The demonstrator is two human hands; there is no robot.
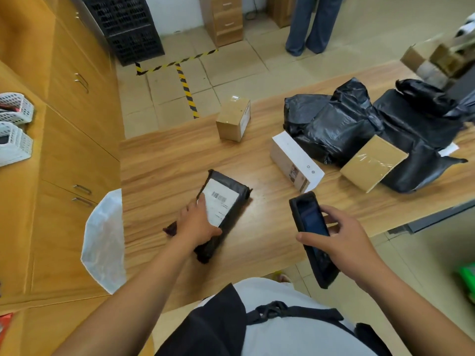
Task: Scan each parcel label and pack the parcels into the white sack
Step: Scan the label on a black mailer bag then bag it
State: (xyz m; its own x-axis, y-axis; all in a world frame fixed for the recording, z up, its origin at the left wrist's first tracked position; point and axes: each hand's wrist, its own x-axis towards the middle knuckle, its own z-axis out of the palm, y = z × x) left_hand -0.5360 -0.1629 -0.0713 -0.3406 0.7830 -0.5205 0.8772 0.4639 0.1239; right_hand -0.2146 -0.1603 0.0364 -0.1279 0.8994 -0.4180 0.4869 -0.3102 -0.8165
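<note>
The black parcel [231, 199] lies flat on the wooden tabletop [167, 163], its white barcode label [218, 201] facing up. The left hand [198, 226] rests on the near end of this parcel, with the fingers [201, 201] laid out fairly straight, one tip on the label's edge, pressing rather than clutching.

Right of the parcel and well apart from it, the right hand [341, 237] grips a black handheld scanner [311, 227]. The thumb lies across the device's near side and the fingers curl round its far edge; the dark screen faces up.

Left of the parcel, past the tabletop's edge, the white sack [102, 242] hangs beside the wooden cabinets [64, 150].

Beyond the parcel a small cardboard box [232, 119] stands alone near the far edge. To the parcel's far right a white-topped box [295, 160] sits just beside a heap of black plastic bags [339, 124], and a flat brown box [372, 163] leans against that heap. Further out from the parcel, a person's trouser legs [311, 24] stand on the tiled floor.
</note>
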